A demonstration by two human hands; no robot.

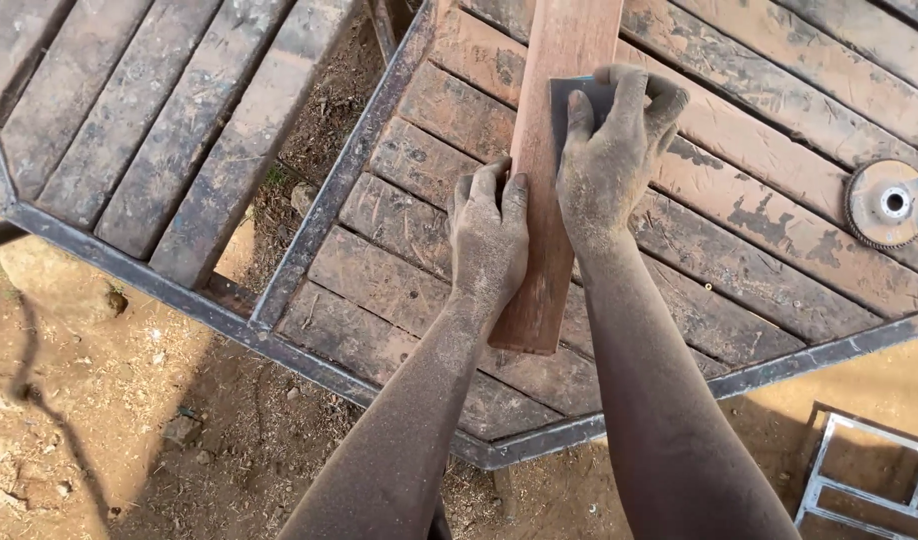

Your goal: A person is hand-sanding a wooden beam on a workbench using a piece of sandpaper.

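A reddish-brown plank [551, 150] lies lengthwise across the weathered slatted table [739, 230], running from 12 o'clock toward 6. My dust-coated right hand [611, 160] presses a grey sanding sheet [579, 100] flat onto it, fingers curled over; my left hand [487, 240] grips the plank's left edge. A grinding disc [887, 203] rests at 3 o'clock, the table's metal rim [329, 195] at 9.
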